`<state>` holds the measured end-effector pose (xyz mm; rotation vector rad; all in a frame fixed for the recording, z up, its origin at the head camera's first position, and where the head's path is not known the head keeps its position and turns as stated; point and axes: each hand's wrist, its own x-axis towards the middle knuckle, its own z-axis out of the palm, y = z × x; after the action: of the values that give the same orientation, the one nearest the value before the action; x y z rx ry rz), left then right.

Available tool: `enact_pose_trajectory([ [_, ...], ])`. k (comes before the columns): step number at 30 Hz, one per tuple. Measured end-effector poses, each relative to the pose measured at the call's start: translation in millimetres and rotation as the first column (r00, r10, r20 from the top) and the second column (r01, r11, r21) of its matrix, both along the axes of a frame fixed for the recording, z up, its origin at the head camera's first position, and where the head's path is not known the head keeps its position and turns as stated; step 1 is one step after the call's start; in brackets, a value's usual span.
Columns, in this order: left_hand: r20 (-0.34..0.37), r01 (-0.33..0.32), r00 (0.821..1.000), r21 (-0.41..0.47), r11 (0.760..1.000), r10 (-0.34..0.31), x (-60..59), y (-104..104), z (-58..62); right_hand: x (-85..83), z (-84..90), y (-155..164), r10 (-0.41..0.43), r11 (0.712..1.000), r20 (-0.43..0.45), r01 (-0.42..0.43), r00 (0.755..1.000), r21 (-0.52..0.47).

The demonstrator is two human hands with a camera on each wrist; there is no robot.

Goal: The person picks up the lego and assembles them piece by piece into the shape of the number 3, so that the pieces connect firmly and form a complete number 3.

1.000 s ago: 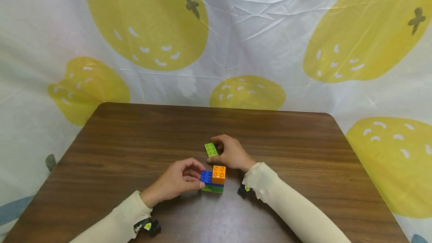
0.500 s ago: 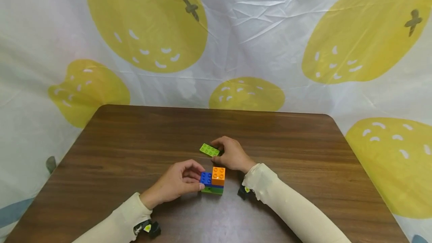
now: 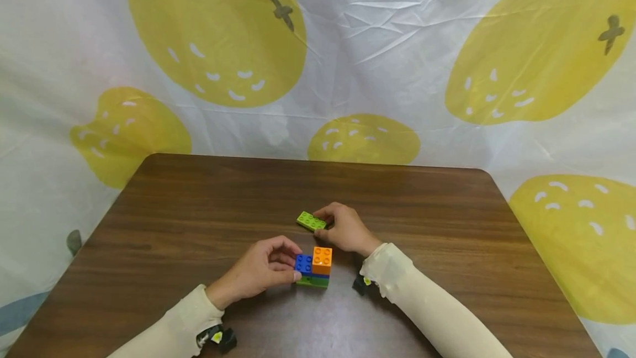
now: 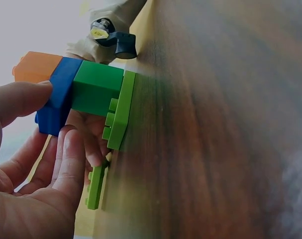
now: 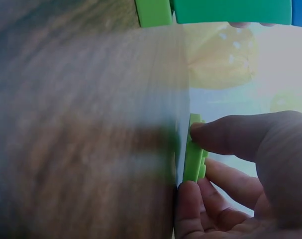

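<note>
L hand [image 3: 258, 269] grip pinching the brick stack [image 3: 314, 267] (blue/orange on green) mid-tabletop [image 3: 199, 209], R hand [image 3: 345, 229] grip pinching the flat lime plate [image 3: 311, 221] lying just at 12 o'clock of stack, not touching it

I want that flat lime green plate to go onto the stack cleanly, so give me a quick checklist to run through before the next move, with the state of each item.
1. Right hand pinches the flat lime green studded plate between thumb and fingers: ok.
2. Plate lifted clear of the brown wooden table: not ok; the right wrist view shows it lying against the wood.
3. Left hand steadies the brick stack of orange, blue and green bricks: ok.
4. Stack's flat green base sits flat on the table: ok.
5. Orange brick's top studs uncovered: ok.
6. Plate's underside free of debris: cannot tell.
</note>
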<state>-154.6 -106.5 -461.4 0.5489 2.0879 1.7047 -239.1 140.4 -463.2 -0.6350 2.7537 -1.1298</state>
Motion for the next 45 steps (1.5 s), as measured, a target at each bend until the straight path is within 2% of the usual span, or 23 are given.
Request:
enact_pose_trajectory([
  [20, 0.014, 0.008, 1.0, 0.006, 1.0, -0.008, -1.0, -2, 0.4, 0.5, 1.0, 7, -0.009, 1.0, -0.012, 0.009, 1.0, -0.019],
  [32, 0.01, 0.004, 1.0, 0.018, 1.0, -0.005, -1.0, -3, 0.7, 9.5, 16.5, 14, -0.018, 0.999, -0.014, 0.018, 1.0, -0.039],
  [40, 0.003, 0.006, 1.0, -0.004, 1.0, -0.006, -1.1, -4, -0.3, 17.8, 27.9, 17, -0.005, 0.996, -0.051, 0.001, 0.999, -0.09],
  [45, 0.001, 0.008, 1.0, 0.0, 1.0, -0.008, -1.4, -5, -0.5, 22.5, 34.4, 17, -0.004, 0.992, -0.045, -0.002, 0.999, -0.126],
])
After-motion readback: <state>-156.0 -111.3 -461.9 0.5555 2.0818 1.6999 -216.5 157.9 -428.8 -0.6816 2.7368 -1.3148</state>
